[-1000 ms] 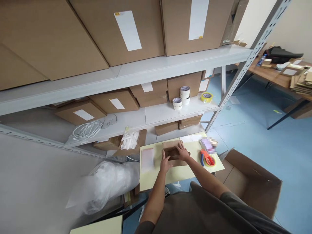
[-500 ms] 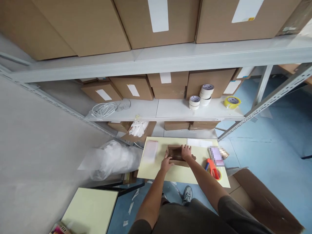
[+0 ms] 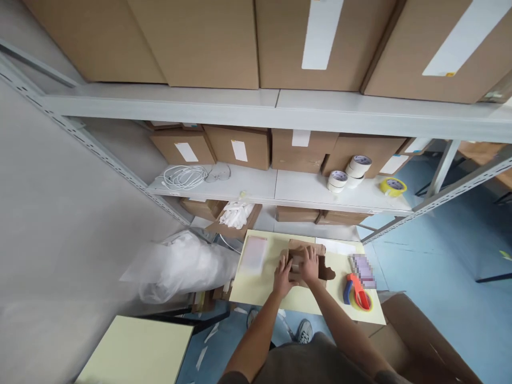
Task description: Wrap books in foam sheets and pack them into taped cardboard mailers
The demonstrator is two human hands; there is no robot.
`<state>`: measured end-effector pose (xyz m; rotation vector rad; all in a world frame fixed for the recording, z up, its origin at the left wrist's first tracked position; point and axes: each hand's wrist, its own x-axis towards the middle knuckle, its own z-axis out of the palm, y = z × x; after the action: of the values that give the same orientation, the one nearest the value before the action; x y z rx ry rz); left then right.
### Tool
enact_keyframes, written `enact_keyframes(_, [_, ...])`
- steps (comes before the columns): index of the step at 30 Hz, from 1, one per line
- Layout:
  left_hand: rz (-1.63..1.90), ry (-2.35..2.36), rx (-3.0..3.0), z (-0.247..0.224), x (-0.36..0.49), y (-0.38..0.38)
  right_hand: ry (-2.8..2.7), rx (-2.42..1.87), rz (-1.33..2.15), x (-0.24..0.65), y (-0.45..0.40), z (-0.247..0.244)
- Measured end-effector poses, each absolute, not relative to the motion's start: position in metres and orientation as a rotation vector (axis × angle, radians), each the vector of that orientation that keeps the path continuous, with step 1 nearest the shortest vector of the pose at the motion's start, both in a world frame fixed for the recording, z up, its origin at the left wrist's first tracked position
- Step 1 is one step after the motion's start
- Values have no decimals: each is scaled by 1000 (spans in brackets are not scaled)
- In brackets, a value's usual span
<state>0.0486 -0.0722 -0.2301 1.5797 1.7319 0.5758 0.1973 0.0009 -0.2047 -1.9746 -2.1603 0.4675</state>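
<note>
A small brown cardboard box stands on a pale yellow table, near the middle of its length, with its top open and flaps turned out at the far and right sides. The left hand is set against the box's left near corner, fingers pointing away from the body and slightly parted. The right hand lies over the opening, fingers bent and directed into the box; whether either hand is closed on cardboard cannot be told. At the table's left lies a clear plastic sheet; along the far edge, right of the box, a white paper. To the right of the box sits a red and blue tape dispenser with a yellow roll, and just beyond it a purple item, its detail obscured. A large open carton is below the table's right end. The shelf behind carries white tape rolls, a yellow tape roll and a coiled white cable.
</note>
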Motion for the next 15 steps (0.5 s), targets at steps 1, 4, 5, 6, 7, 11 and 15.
enact_keyframes(1, [584,1722,1624,-232,43,-75,-2106,-1868,477,185,-8,-205])
enact_keyframes(4, [666,1669,1719,-239,13,-84,-2024,-1594,563,140,-27,-207])
enact_keyframes(5, [702,1663,1720,-242,-1,-86,-2028,-1537,614,123,-29,-208])
enact_keyframes(6, [728,1670,1702,-245,-17,-86,-2040,-1507,676,107,-29,-211])
enact_keyframes(7, [744,1703,1655,-249,-34,-85,-2057,-1497,749,90,-28,-215])
enact_keyframes(11, [662,1873,1449,-265,-102,-71,-2117,-1626,1094,37,-20,-247])
enact_keyframes(15, [483,2007,1221,-283,-153,-53,-2060,-1923,1263,10,-15,-285])
